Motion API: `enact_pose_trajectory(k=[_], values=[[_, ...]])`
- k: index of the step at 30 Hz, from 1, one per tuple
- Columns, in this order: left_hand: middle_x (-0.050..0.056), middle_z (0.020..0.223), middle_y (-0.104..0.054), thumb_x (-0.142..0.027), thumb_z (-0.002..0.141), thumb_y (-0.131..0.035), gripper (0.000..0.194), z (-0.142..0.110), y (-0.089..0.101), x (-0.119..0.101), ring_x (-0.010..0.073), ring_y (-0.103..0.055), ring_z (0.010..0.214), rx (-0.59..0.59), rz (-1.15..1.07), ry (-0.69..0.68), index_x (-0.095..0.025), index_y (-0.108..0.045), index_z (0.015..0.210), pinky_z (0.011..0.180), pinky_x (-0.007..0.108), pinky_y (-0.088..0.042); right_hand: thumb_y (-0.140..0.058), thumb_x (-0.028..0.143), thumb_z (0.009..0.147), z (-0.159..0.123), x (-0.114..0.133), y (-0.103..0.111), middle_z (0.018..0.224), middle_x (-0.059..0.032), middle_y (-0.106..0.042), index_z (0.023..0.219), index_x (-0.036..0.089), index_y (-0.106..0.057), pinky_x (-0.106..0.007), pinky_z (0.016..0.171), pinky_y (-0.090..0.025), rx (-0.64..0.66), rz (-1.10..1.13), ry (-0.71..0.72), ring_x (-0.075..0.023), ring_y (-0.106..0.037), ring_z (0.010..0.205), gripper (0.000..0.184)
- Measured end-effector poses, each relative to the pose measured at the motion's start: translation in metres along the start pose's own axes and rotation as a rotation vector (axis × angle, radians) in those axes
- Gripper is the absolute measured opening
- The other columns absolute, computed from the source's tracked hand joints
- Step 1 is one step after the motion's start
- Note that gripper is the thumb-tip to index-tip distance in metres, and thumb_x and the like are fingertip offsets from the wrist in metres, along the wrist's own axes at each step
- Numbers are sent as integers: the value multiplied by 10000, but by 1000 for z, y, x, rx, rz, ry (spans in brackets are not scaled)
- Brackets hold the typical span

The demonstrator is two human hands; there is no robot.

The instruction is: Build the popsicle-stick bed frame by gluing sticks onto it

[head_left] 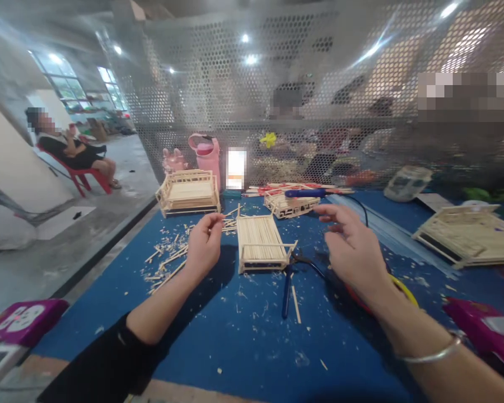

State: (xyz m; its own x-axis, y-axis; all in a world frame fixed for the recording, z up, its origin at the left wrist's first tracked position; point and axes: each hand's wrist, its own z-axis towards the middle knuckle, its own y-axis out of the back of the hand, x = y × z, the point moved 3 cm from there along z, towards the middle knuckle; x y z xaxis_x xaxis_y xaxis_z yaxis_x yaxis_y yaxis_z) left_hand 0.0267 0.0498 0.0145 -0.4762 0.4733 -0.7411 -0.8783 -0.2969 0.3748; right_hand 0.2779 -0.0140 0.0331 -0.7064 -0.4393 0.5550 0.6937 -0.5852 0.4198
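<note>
Between my hands stands a small model bed point(260, 238) made of thin pale wooden sticks, with a low rail at its near end. My left hand point(205, 245) is to the left of it, thumb and fingertips pressed together; whether something small is pinched there cannot be made out. To the right, my right hand point(355, 252) hovers over the table with its fingers apart and nothing in them. Dark-handled pliers point(286, 294) lie against the model's near right corner. Beyond it, a blue-handled tool point(304, 193) with a cord rests across another stick model point(292, 206).
Loose sticks point(174, 260) and scraps litter the blue table point(235, 336) on the left. A finished-looking stick bench point(189, 193), a pink bottle point(205, 159) and a lit phone point(236, 168) stand at the back. More stick furniture point(470, 238) and a jar point(405, 182) are right. A person point(73, 148) sits far left.
</note>
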Motion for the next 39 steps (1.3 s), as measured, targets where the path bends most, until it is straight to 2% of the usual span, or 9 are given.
enact_pose_trajectory(k=[3, 6, 8, 14, 19, 23, 33, 39], values=[[25, 785, -646, -227, 827, -467, 172, -15, 3, -5, 146, -579, 677, 14, -13, -106, -179, -621, 888, 617, 258, -466, -416, 111, 714, -22, -1, -7, 1035, -61, -658, 988, 223, -639, -409, 878, -482, -67, 51, -23, -219, -600, 1003, 370], [40, 833, -645, -215, 819, -498, 183, -29, 5, -15, 164, -596, 769, 133, 5, -275, -179, -636, 932, 721, 304, -490, -430, 160, 780, -40, -5, -16, 1080, -59, -669, 1002, 240, -665, -426, 926, -462, -11, 70, -44, -224, -589, 1067, 333], [48, 854, -639, -214, 810, -520, 209, -33, 5, -19, 175, -600, 801, 200, 18, -321, -183, -633, 983, 758, 337, -494, -430, 191, 820, -46, -6, -19, 1075, -57, -683, 1010, 244, -674, -419, 915, -473, 20, 76, -57, -222, -600, 1060, 314], [71, 948, -631, -259, 802, -570, 253, -30, 2, -14, 180, -595, 840, 306, -57, -261, -200, -616, 1044, 787, 363, -499, -432, 318, 883, -50, 0, -16, 1051, -88, -695, 1019, 210, -673, -415, 886, -490, 23, 50, -91, -232, -618, 1024, 297], [47, 878, -630, -267, 797, -595, 227, -30, -1, -11, 165, -593, 811, 360, -86, -204, -205, -634, 1012, 779, 345, -505, -390, 323, 904, -52, 0, -15, 1047, -95, -700, 1006, 204, -678, -424, 867, -498, 25, 54, -137, -237, -627, 1012, 328], [58, 911, -635, -299, 796, -620, 254, -32, -3, -12, 173, -603, 846, 404, -92, -220, -210, -635, 1034, 801, 353, -510, -401, 306, 905, -53, 1, -16, 1054, -94, -707, 1028, 205, -682, -425, 856, -506, 27, 66, -113, -238, -637, 1007, 323], [50, 873, -645, -272, 805, -622, 215, -31, -5, -11, 170, -614, 824, 404, -67, -201, -192, -648, 1003, 778, 338, -515, -418, 315, 896, -57, 1, -19, 1074, -95, -701, 1031, 206, -690, -459, 896, -474, 45, 74, -117, -258, -623, 1036, 322], [40, 864, -642, -269, 798, -626, 191, -31, -6, -10, 170, -606, 824, 400, -80, -188, -212, -648, 979, 781, 348, -512, -408, 308, 904, -56, 2, -19, 1057, -91, -704, 1026, 217, -689, -463, 889, -471, 41, 51, -72, -254, -622, 1031, 319]])
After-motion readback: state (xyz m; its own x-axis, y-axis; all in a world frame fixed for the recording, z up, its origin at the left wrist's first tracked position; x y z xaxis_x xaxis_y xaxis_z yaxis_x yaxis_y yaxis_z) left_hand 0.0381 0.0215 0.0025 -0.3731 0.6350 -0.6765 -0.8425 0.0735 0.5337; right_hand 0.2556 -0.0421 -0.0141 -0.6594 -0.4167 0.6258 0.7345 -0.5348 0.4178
